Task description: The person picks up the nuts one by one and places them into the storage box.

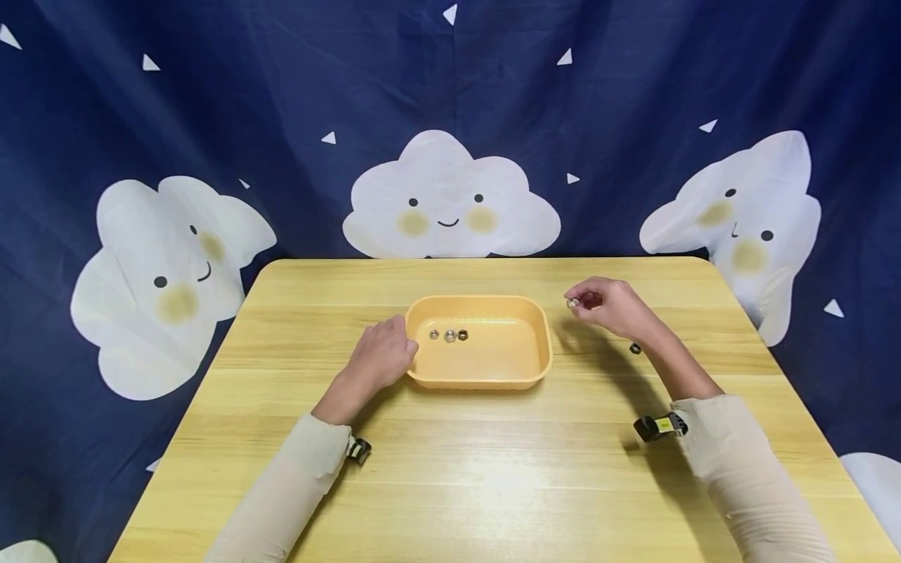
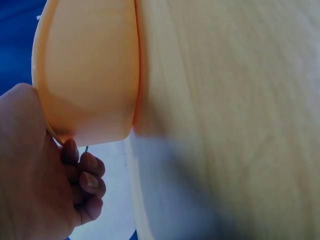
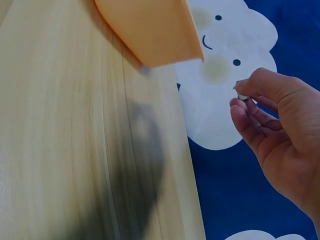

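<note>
A shallow orange plastic tray (image 1: 486, 385) sits on the table with three hex nuts toward its left side: a small silver nut (image 1: 433, 335), a larger silver nut (image 1: 450, 336) and a dark nut (image 1: 463, 335). My left hand (image 1: 383, 352) grips the tray's left rim, its fingers curled at the outer wall in the left wrist view. To the right of the tray and above the table, my right hand (image 1: 611, 306) pinches a silver nut (image 1: 572, 303) between thumb and fingertips. Another dark nut (image 1: 636, 349) lies on the table beneath the right wrist.
The light wooden table (image 1: 450, 453) extends in front of and around the tray. A dark blue curtain (image 1: 281, 94) printed with smiling clouds hangs beyond its far edge. Black straps with small devices (image 1: 658, 427) are on both wrists.
</note>
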A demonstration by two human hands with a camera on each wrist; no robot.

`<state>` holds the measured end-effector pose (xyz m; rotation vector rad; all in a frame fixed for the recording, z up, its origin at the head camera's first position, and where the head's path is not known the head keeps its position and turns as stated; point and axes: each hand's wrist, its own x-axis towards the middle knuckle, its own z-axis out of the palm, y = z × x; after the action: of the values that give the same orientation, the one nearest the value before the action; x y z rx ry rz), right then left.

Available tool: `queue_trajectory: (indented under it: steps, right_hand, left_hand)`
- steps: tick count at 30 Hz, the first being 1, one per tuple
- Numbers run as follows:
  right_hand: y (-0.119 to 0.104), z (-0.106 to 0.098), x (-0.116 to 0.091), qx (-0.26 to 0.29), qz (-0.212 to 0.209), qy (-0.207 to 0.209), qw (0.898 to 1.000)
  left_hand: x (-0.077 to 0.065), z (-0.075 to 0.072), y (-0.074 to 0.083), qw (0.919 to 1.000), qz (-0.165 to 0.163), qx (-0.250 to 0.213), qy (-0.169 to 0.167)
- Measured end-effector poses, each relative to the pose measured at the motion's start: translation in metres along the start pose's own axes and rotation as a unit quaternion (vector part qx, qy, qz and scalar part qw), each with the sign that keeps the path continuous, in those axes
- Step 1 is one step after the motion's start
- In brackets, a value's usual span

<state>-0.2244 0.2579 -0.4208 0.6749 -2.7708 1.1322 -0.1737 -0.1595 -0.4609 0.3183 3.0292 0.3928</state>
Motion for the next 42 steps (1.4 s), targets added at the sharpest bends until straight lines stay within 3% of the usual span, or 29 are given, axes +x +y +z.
queue_trajectory:
  steps: [8,13,42]
  right_hand:
    - [-0.006,0.003,0.003,0.067,0.052,-0.011,0.996]
    - [-0.013,0.007,0.008,0.100,0.057,-0.026,0.993]
    - [-0.038,0.035,0.027,0.099,0.041,-0.054,0.993]
  left_hand:
    - [0.001,0.000,0.000,1.0000,0.003,0.000,0.009]
    - [0.001,-0.001,0.000,0.9999,0.004,0.001,0.011]
    - [0.000,0.000,-0.001,0.9999,0.005,0.002,0.009]
